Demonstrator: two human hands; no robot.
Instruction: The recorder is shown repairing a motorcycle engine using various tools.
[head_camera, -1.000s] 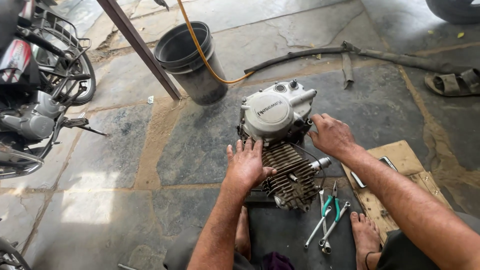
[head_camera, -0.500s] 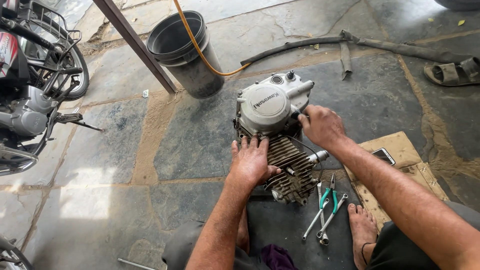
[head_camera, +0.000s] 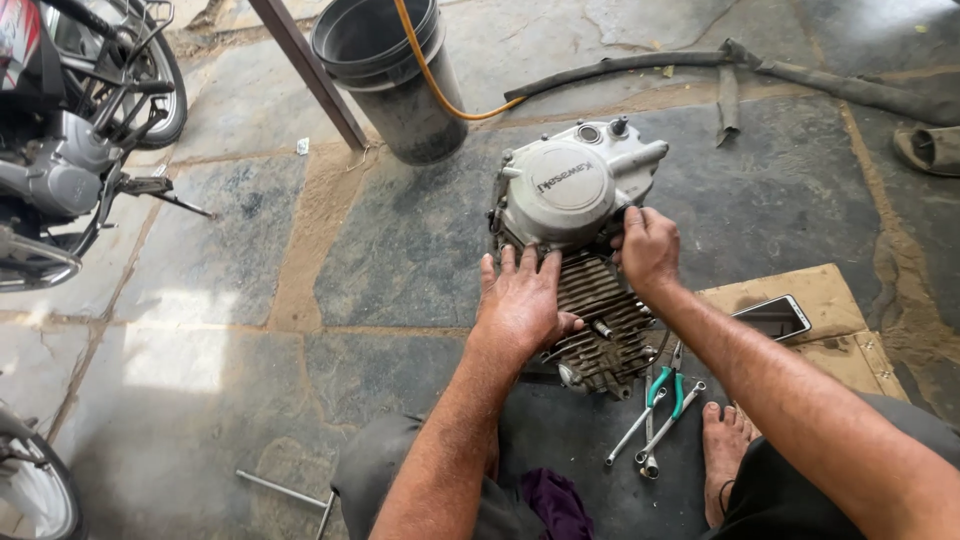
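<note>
Grey, grimy metal motorcycle engine (head_camera: 585, 250) with round side cover and finned cylinder, lying on the dark stone floor (head_camera: 400, 250), directly ahead of the seated person's knees. Left hand (head_camera: 522, 300) laid flat and open, fingers spread, on the finned cylinder, fingertips touching the lower rim of the round cover. Right hand (head_camera: 648, 250) curled against the engine's right side, just below the cover; what the fingers grip hidden, so closure cannot be told.

Just right of the cylinder's lower end, on a dark mat: green-handled pliers (head_camera: 665, 385) and two slim steel spanners (head_camera: 655, 430), touching one another. Bare foot (head_camera: 722, 455) beside these tools. Further right of the engine: flat cardboard sheet (head_camera: 830, 300) carrying a dark-screened phone (head_camera: 772, 317).

Beyond the engine: black plastic bucket (head_camera: 395, 80), an orange hose (head_camera: 440, 85) leading into it. Worn rubber strip (head_camera: 700, 65) lying beyond the engine, to the right. Parked motorcycle (head_camera: 70, 150) well to the left. Purple rag (head_camera: 555, 500) near the knees.
</note>
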